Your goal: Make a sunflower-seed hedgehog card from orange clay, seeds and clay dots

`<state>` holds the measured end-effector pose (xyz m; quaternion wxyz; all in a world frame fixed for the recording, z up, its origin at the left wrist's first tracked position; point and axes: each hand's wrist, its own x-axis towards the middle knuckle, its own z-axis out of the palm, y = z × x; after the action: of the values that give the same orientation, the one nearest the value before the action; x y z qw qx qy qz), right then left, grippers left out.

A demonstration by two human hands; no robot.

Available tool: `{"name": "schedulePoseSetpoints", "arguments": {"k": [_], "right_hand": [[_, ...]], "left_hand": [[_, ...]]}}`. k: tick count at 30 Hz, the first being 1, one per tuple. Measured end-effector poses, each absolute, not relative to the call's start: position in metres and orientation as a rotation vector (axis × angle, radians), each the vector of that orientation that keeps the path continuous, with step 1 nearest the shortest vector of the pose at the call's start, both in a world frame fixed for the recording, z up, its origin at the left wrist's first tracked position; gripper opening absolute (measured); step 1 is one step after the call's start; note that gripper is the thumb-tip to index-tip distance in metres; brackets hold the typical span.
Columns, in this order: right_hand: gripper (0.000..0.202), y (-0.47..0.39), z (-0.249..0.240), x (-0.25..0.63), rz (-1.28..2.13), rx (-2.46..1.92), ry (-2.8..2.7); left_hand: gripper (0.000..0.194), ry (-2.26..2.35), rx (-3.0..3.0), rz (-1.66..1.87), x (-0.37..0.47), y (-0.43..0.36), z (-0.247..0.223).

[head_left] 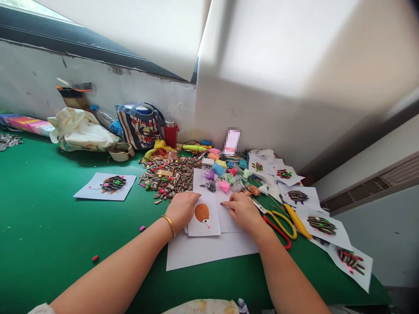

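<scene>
A white card (212,218) bears a brown clay hedgehog body (202,213) with a pale face and a pink nose. At its left edge my left hand (183,210) is closed on the card, the thumb mostly hidden. My right hand (244,211) hovers over the white paper to the right, its thumb and forefinger pinched on a small dark sliver that looks like a sunflower seed (222,203). Under the card lies a larger white sheet (196,255). Beyond my hands is a pile of striped sunflower seeds (183,176) mixed with coloured clay balls.
Scissors (278,220) and a yellow cutter (297,221) lie right of my right hand. Bagged coloured clay (220,169) sits behind. Finished seed hedgehog cards (322,224) line the right edge; another card (94,192) lies left. Bags (140,126) and a red flask (170,134) stand by the wall.
</scene>
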<state>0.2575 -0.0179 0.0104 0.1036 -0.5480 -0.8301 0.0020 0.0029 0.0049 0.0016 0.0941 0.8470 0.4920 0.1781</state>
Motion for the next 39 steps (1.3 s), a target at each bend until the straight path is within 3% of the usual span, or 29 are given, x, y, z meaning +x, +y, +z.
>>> {"name": "schedulePoseSetpoints", "arguments": {"k": [5, 10, 15, 39], "right_hand": [[0.044, -0.0179, 0.0069, 0.2536, -0.064, -1.650, -2.416], [0.034, -0.0184, 0.0081, 0.2513, -0.094, -1.614, -2.432], [0.043, -0.0165, 0.0052, 0.2505, -0.064, -1.624, -2.428], [0.037, -0.0172, 0.0077, 0.2523, 0.005, -1.542, -2.408]], "left_hand": [[0.039, 1.458, 2.511, 0.529, 0.0029, 0.0047, 0.0012], [0.038, 1.448, 2.528, 0.526, 0.0037, 0.0047, 0.0011], [0.037, 1.452, 2.514, 0.530, 0.0043, 0.0054, 0.0008], [0.036, 1.443, 2.559, 0.504, 0.0034, 0.0055, 0.0007]]}}
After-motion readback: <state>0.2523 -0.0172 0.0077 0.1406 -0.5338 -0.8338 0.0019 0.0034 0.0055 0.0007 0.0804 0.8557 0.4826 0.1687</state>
